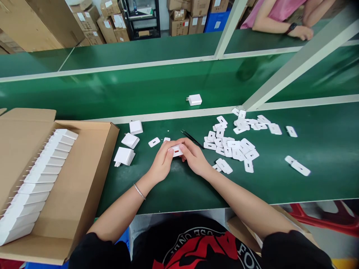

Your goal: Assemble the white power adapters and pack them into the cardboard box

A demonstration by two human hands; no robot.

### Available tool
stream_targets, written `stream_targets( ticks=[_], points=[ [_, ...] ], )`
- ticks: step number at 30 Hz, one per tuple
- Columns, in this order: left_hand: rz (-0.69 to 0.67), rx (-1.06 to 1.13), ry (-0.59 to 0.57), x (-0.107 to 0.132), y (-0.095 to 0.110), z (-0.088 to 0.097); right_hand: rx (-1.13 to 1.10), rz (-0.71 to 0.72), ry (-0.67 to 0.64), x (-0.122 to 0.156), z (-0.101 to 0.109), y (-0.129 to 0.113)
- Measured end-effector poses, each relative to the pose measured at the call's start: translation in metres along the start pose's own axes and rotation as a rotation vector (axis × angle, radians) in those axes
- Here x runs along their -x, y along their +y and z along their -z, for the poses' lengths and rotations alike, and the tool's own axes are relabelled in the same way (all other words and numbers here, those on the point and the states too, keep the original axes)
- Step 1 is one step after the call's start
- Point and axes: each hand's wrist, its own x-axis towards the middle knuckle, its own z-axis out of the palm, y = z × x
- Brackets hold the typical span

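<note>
The green bench (174, 196) carries white plates (234, 144) mostly right of the hands (162, 164), tweezers (193, 139) just beyond, three chargers (130, 140) left

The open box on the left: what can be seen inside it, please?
Inside the box is a row of white chargers; to their right, some of its bottom shows. Whatever lies under them is covered and cannot be seen.
</note>
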Motion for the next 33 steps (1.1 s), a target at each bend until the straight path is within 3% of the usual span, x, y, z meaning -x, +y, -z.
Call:
stream_targets(
  ticks=[10, 21, 33],
  points=[
    [-0.088, -0.047, 0.094, -0.0013, 0.0101, 0.0005, -0.054, 0.029, -0.033, -0.0002, -0.0029, -0.0017],
    [-0.108, -0.096, -0.002, -0.0024, 0.0039, 0.0016, -0.047, 0.067, 0.024, 0.0005, -0.0029, -0.0023],
    [-0.157, -0.074, 0.082, -0.0021, 0.0079, 0.0015, -0.028, 0.108, -0.005, 0.0010, -0.0028, -0.0088]
  ],
)
